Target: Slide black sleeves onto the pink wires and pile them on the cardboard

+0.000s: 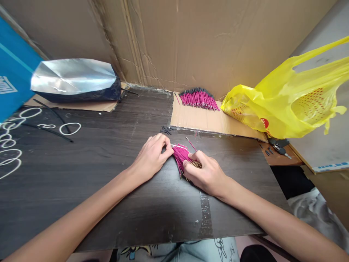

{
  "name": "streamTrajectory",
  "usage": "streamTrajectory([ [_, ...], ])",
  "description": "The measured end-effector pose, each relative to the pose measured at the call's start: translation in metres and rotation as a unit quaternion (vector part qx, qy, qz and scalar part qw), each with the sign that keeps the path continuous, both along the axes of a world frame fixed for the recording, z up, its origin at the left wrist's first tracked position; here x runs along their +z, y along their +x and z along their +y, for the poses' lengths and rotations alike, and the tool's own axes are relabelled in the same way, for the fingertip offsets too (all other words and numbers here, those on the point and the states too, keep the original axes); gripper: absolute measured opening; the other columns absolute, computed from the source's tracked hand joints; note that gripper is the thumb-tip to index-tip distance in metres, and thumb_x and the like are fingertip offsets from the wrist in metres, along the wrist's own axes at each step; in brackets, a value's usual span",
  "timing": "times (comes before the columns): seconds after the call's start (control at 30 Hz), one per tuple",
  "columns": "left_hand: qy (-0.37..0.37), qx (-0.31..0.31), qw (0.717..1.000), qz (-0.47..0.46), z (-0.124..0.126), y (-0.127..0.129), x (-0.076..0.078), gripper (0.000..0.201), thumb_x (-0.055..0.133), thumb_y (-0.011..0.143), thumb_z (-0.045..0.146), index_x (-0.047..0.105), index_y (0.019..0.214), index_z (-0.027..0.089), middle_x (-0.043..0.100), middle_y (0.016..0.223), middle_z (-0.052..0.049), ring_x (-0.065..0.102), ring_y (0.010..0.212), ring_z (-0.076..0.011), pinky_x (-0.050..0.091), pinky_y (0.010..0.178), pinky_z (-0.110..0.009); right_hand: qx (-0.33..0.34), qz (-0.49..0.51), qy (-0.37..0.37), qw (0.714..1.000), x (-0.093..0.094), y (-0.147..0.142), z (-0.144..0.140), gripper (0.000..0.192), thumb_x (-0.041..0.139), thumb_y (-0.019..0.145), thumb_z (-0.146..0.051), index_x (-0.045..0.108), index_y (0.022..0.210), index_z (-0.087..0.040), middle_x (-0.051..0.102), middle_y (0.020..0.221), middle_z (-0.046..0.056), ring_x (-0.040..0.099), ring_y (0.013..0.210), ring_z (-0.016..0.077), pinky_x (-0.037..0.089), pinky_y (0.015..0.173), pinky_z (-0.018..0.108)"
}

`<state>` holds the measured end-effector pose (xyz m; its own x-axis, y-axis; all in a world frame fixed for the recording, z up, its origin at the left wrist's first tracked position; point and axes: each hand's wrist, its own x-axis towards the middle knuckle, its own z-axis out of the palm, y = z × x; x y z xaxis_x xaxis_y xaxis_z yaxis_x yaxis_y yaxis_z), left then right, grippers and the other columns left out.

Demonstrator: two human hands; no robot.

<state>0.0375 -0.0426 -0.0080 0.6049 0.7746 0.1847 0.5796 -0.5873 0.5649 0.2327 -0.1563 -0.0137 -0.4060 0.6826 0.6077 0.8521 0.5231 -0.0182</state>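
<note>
A bundle of magenta wires point(180, 157) with metal tips lies on the dark table between my hands. Around its far end runs a white rubber band point(182, 146). My left hand point(151, 156) pinches the band at the bundle's left side, thumb and index finger together. From the right, my right hand point(207, 173) is closed on the bundle, its thumb and fingers pressing the wires. One wire point(191, 144) sticks out above the right hand, apart from the others. Just beyond the left hand are several short black tubes point(166, 130).
Behind, a cardboard sheet point(196, 119) carries a pile of magenta wires with black sleeves point(199, 99). A yellow plastic bag point(272, 105) stands at right, near some keys point(279, 147). Left are a silver bag point(75, 78), loose white rubber bands point(70, 128) and long black tubes point(53, 111).
</note>
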Motion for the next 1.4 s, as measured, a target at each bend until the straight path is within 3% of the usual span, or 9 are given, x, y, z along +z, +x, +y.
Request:
streamTrajectory([
  [0.27,-0.034,-0.063,0.997,-0.004,0.009,-0.008,0.003,0.017,0.047,0.093,0.025,0.047,0.077,0.02,0.056,0.079,0.0,0.047,0.075,-0.018,0.036,0.075,-0.032,0.063,0.011,-0.035,0.997,-0.004,0.017,0.002,0.01,0.056,0.1,-0.019,0.064,0.094,-0.019,0.054,0.094,0.005,0.055,0.075,0.0113,0.048,0.06,0.022],
  [0.43,-0.056,0.042,0.996,-0.061,0.031,-0.021,0.012,0.015,0.046,0.088,0.03,0.053,0.079,0.02,0.055,0.071,0.0,0.047,0.067,-0.0164,0.035,0.065,-0.03,0.072,0.031,-0.047,0.996,-0.008,0.023,-0.003,0.01,0.057,0.099,-0.018,0.061,0.091,-0.02,0.053,0.097,0.005,0.057,0.078,0.0102,0.051,0.064,0.022],
  [0.57,-0.072,0.013,0.997,-0.04,0.035,-0.022,0.012,0.02,0.047,0.091,0.033,0.055,0.079,0.019,0.056,0.071,0.0,0.049,0.067,-0.0154,0.036,0.066,-0.03,0.06,0.043,-0.069,0.995,-0.01,0.023,-0.003,0.01,0.058,0.099,-0.021,0.06,0.089,-0.02,0.054,0.101,0.006,0.058,0.08,0.011,0.051,0.064,0.023],
  [0.83,-0.055,0.076,0.99,-0.103,0.032,-0.018,0.008,0.016,0.052,0.089,0.029,0.055,0.078,0.017,0.06,0.074,0.0,0.052,0.068,-0.0137,0.039,0.069,-0.03,0.023,0.063,-0.097,0.993,0.001,0.021,0.0,0.004,0.059,0.096,-0.021,0.056,0.094,-0.02,0.061,0.096,0.004,0.06,0.077,0.0123,0.051,0.066,0.027],
  [1.03,-0.248,0.044,0.926,-0.282,0.038,-0.02,0.014,0.013,0.064,0.08,0.024,0.057,0.072,0.016,0.067,0.073,-0.004,0.061,0.067,-0.0141,0.047,0.068,-0.03,0.006,0.091,-0.156,0.984,0.007,0.019,0.003,0.006,0.057,0.096,-0.023,0.058,0.101,-0.019,0.065,0.096,0.004,0.064,0.085,0.0159,0.054,0.075,0.031],
  [1.13,-0.283,0.043,0.913,-0.291,0.043,-0.025,0.02,0.014,0.067,0.077,0.024,0.057,0.07,0.016,0.066,0.069,-0.003,0.059,0.063,-0.0129,0.047,0.065,-0.03,0.008,0.101,-0.167,0.981,0.007,0.019,0.003,0.007,0.057,0.096,-0.022,0.058,0.103,-0.019,0.065,0.098,0.004,0.065,0.086,0.0162,0.054,0.076,0.031],
  [1.23,-0.189,0.078,0.96,-0.192,0.053,-0.039,0.034,0.011,0.068,0.074,0.025,0.061,0.074,0.015,0.069,0.073,-0.004,0.063,0.067,-0.0152,0.048,0.068,-0.032,0.005,0.112,-0.182,0.977,0.007,0.019,0.004,0.009,0.057,0.096,-0.023,0.058,0.104,-0.019,0.065,0.099,0.003,0.065,0.086,0.016,0.054,0.077,0.032],
  [1.3,-0.019,0.169,0.982,-0.084,0.062,-0.059,0.048,0.011,0.065,0.072,0.023,0.066,0.078,0.014,0.068,0.075,-0.004,0.064,0.072,-0.0161,0.045,0.07,-0.034,0.004,0.117,-0.188,0.975,0.007,0.019,0.004,0.009,0.056,0.097,-0.023,0.058,0.105,-0.02,0.065,0.098,0.003,0.065,0.086,0.0164,0.053,0.076,0.032],
  [1.4,0.13,0.294,0.947,0.014,0.075,-0.104,0.067,0.026,0.058,0.082,0.025,0.069,0.096,0.006,0.062,0.078,-0.005,0.068,0.089,-0.0223,0.028,0.066,-0.034,0.004,0.12,-0.195,0.973,0.007,0.019,0.004,0.008,0.055,0.097,-0.024,0.057,0.105,-0.021,0.065,0.099,0.004,0.066,0.087,0.0177,0.053,0.076,0.034],
])
